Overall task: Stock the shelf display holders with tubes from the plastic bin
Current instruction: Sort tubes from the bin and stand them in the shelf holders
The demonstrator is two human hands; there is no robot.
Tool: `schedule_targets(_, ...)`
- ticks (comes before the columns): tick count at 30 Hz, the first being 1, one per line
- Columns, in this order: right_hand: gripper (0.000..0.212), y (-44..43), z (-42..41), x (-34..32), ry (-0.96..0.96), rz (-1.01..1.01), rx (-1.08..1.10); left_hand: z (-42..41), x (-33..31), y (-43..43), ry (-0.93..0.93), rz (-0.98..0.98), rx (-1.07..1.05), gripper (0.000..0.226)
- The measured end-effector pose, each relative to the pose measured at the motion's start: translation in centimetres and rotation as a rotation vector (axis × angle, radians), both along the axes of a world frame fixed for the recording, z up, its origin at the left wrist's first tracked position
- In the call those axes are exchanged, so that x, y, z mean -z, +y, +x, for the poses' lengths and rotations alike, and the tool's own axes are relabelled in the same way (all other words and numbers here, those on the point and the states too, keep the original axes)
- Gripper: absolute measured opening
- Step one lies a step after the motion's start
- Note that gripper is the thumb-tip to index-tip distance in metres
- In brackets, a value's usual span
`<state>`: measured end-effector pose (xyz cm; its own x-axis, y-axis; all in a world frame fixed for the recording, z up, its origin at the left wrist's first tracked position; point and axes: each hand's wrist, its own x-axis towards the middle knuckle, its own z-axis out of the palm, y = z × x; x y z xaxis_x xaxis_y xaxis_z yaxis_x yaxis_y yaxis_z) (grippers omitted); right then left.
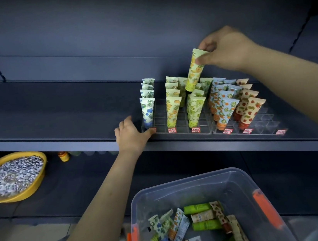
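Plastic bin (234, 189) at bottom of frame, loose tubes (198, 208) jumbled inside. Right hand (225, 49) at upper right, fingers pinching the crimped end of a yellow fruit-print tube (194, 71). It hangs cap down just above the middle rows of the clear holder (264, 124); the top grip likely lets the cap drop straight into a slot. Left hand (132, 136) rests on the shelf (52, 118) edge, fingers relaxed, thumb against the holder's front-left corner (probably bracing it against sliding).

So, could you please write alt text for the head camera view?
A person's right hand pinches a yellow fruit-print tube nearly upright over a clear display holder of tubes on a dark shelf. The left hand touches the holder's front corner; a plastic bin of loose tubes sits below.
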<state>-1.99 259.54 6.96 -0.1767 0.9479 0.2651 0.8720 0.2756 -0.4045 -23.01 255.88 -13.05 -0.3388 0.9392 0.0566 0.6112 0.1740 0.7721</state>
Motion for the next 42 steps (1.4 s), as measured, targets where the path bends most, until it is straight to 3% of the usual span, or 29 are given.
schedule_targets(10,0.03,4.6,-2.0,2.7,-0.142,-0.113,0.028,-1.0,1.5,0.9,0.098,0.044,0.035,0.076)
schedule_targets(16,0.025,6.3,-2.4,4.7,-0.313,-0.147,0.069,-1.0,1.7,0.8,0.131,0.04,0.084,0.049)
schedule_targets(33,0.035,7.4,-2.5,5.4,-0.297,-0.193,0.037,-0.9,1.1,0.7,0.113,0.0,0.096,0.047)
schedule_targets(42,0.03,7.6,-2.7,6.9,-0.509,-0.15,0.079,-0.9,1.1,0.7,0.11,-0.005,0.097,0.045)
